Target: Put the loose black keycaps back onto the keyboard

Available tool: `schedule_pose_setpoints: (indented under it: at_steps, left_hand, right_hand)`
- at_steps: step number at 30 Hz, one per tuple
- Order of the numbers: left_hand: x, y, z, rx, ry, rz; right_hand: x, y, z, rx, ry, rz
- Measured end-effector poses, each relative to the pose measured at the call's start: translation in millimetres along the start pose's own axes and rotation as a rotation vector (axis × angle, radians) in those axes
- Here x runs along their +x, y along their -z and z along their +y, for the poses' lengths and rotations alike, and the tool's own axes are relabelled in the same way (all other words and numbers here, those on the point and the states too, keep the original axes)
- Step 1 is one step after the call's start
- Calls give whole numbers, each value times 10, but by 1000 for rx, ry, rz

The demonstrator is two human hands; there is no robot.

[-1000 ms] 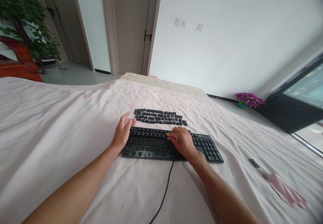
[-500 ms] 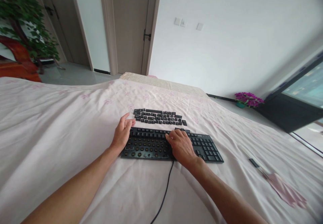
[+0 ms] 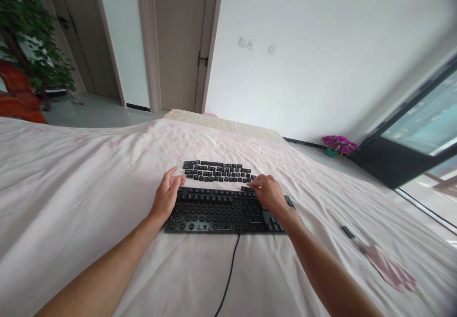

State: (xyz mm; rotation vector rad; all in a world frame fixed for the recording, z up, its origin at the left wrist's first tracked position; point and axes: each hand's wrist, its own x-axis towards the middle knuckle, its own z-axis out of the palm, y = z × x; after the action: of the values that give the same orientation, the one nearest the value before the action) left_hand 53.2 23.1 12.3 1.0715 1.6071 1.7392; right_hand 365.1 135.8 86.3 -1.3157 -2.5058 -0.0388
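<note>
A black keyboard (image 3: pixel 217 210) lies on a pale pink flowered sheet (image 3: pixel 82 183), most of its keycaps removed so round sockets show. Rows of loose black keycaps (image 3: pixel 216 171) lie just behind it. My left hand (image 3: pixel 166 196) rests on the keyboard's left end, fingers loosely stretched and holding nothing. My right hand (image 3: pixel 269 193) sits over the keyboard's upper right, fingers curled down with the tips at the right end of the loose keycaps; whether they pinch one is hidden. The keyboard's cable (image 3: pixel 228 274) runs toward me.
A pink-ended tool with a dark handle (image 3: pixel 371 256) lies on the sheet at the right. Beyond the bed are a door (image 3: pixel 174 41), a green plant (image 3: pixel 32 36) at far left, purple flowers (image 3: pixel 338 144) and a dark window frame (image 3: pixel 396 160) at right.
My right hand has moved from the middle of the keyboard up and right to the end of the loose keycap rows. The left hand has stayed put. The view has shifted slightly.
</note>
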Motion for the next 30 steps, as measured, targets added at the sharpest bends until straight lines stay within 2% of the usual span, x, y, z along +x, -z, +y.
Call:
schedule_pose_setpoints:
  at_steps: [3,8,18,24,30]
  left_hand:
    - [-1,-4,6,-7,6,-2]
    - [9,-10,26,8,13,-9]
    - [-3,-17,102,-9,38,-17]
    - [15,-16,75,-17,26,-15]
    - [20,-10,44,-16,21,-27]
  right_hand:
    - [88,0,45,-46,-13,-47]
    - [207,-47,-55,-81,-17,-118]
    - [416,-213,-38,-126,-11,-170]
    - [409,-220,-38,-108,-14,-152]
    - [221,-79,-121,146,-1,-32]
